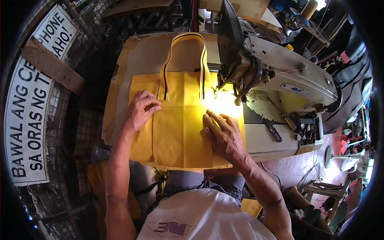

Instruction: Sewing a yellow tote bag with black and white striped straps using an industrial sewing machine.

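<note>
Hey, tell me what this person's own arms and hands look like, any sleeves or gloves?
Both forearms are bare, with no sleeve in view. The left hand and right hand are gloveless, and no watch shows. The shirt is pale, with a purple and dark emblem.

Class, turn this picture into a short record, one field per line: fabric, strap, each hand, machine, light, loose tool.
Fabric: yellow panel, spread over the table
Strap: dark-striped strap, looped past the panel's far edge, both ends over the panel
Left hand: on the panel near the left strap end, fingers curled
Right hand: palm down on the panel
Machine: pale sewing machine, right side
Light: bright glow below the machine head
Loose tool: dark scissors-like tool
</note>
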Motion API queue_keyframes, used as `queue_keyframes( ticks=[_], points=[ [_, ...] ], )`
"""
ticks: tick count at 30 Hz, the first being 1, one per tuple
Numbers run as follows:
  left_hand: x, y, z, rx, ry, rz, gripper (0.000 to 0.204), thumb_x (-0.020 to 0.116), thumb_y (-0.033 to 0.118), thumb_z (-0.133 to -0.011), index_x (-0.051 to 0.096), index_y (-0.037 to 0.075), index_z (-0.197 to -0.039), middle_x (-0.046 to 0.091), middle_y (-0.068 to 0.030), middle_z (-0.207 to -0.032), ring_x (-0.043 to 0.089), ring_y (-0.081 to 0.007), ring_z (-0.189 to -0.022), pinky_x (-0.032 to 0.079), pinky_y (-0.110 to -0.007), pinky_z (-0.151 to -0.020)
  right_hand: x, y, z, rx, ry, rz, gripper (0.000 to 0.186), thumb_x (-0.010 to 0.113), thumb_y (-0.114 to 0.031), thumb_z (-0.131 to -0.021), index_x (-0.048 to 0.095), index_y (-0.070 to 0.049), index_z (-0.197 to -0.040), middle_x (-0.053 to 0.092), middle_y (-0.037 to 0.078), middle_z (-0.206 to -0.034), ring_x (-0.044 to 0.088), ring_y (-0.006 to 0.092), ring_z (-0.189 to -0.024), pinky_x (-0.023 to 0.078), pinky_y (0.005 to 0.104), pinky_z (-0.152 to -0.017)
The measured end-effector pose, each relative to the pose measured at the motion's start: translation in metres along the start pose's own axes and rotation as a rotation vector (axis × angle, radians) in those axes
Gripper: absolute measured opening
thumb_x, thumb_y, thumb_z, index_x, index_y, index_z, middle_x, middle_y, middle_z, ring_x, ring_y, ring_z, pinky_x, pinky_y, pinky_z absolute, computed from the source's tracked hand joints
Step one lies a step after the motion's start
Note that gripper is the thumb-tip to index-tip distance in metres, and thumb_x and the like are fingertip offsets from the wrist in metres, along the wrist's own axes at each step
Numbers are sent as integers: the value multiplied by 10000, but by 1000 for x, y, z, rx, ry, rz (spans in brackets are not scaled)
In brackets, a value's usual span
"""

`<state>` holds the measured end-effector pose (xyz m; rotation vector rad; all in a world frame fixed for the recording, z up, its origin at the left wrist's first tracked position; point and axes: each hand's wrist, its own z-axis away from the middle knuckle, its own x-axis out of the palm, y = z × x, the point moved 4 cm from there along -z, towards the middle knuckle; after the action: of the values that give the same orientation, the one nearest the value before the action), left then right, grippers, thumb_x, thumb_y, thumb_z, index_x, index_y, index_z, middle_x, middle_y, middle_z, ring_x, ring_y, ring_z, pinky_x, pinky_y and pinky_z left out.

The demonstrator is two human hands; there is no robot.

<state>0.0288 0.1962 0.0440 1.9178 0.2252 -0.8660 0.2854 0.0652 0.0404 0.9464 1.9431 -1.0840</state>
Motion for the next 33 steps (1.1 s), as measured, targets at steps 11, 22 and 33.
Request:
queue_keyframes(
  ticks=[11, 22, 33],
  points=[
    [96, 95, -4, 518, -174, -423, 385, 691, 116, -845, 636, -24, -1199, 603, -144, -1258, 542, -293, -1221, 395, -453, -1075, 1, 1, 2, -47, -7, 42, 441, 669, -134, -838, 619, -45, -1268, 606, 123, -1331, 577, 308, -1121, 448, 441, -941],
    [96, 89, 3, 420, -203, -382, 594, 690, 200, -844, 525, -9, -1375, 522, -176, -1393, 450, -351, -1350, 310, -486, -1186, -9, 12, 8, -55, -23, -31, 466, 707, -147, -846, 603, -61, -1292, 611, 118, -1317, 575, 316, -1184, 437, 438, -976],
    [99, 91, -5, 437, -268, -427, 652, 708, 281, -830, 514, -33, -1367, 517, -182, -1381, 441, -337, -1354, 301, -487, -1196, -9, 15, 10, 15, -72, -12, 456, 696, -190, -878, 586, -56, -1300, 571, 129, -1368, 511, 322, -1296, 389, 473, -1053]
  ],
)
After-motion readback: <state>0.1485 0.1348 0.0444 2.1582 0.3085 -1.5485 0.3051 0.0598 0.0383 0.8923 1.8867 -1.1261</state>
